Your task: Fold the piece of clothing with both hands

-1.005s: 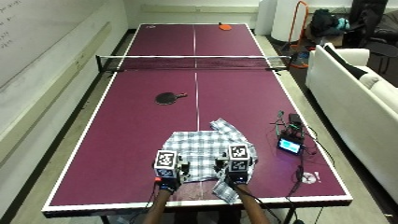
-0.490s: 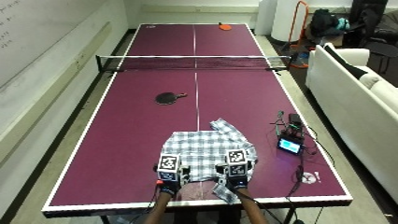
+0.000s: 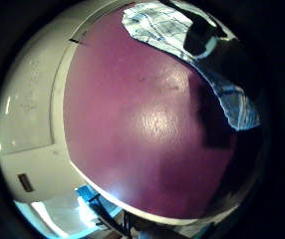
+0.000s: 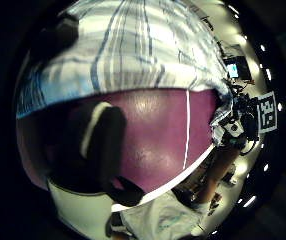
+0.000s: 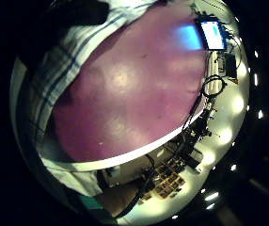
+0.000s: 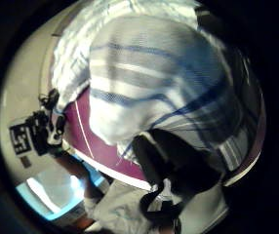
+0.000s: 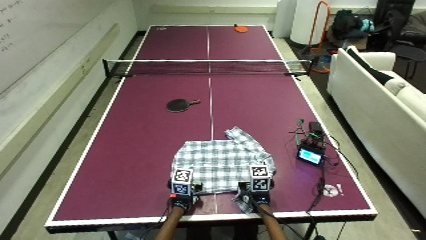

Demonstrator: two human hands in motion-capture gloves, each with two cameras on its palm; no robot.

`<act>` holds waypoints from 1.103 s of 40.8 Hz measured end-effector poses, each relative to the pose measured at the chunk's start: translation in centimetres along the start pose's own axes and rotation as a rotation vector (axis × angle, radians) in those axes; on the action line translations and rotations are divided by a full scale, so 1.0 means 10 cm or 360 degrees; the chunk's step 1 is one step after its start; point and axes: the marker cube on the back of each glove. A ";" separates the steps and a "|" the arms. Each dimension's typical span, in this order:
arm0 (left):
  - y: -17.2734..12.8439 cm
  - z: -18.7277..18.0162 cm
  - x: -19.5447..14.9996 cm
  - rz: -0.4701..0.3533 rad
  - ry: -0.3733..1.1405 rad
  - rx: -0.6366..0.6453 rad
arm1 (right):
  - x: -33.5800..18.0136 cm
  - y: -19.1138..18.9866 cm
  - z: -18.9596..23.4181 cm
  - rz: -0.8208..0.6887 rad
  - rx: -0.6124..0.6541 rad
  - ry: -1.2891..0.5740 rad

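A plaid garment [image 7: 221, 162] is lying spread on the near half of a maroon table-tennis table [image 7: 140, 150], just to the person's side of the net [image 7: 208, 67] and slightly right of the white centre line, with one sleeve sticking out toward the far right. The left hand [image 7: 182, 196] is sitting at the garment's near left corner and the right hand [image 7: 256, 194] at its near right corner — both close to the table's near edge.

In the right thumb side palm view the cloth [image 6: 164, 92] is draping over the palm with a dark gloved finger [image 6: 171, 165] curling under its edge, so the right hand is grasping the fabric. In the left thumb side palm view the cloth's hem [image 4: 133, 55] is lying across the table with the gloved thumb [image 4: 103, 145] beside it; whether those fingers are pinching the hem cannot be told.

A black paddle [image 7: 181, 104] is resting farther up the table, well apart from the garment. An orange paddle [image 7: 240, 29] is lying at the far end. A small device with a lit screen [image 7: 310, 155] is sitting near the right edge, with cables around it.
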 end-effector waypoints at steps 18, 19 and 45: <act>-0.40 0.21 -0.17 0.0107 -0.0150 0.0715 | 0.21 -0.43 0.10 -0.0312 0.0502 0.0131; -0.27 0.21 -0.21 0.0127 -0.0109 0.0557 | 0.23 -0.36 0.08 -0.0363 0.0366 0.0102; -0.84 -1.01 -0.39 -0.0147 -0.0314 0.0154 | -0.11 -1.37 -1.46 -0.0117 0.0087 -0.0026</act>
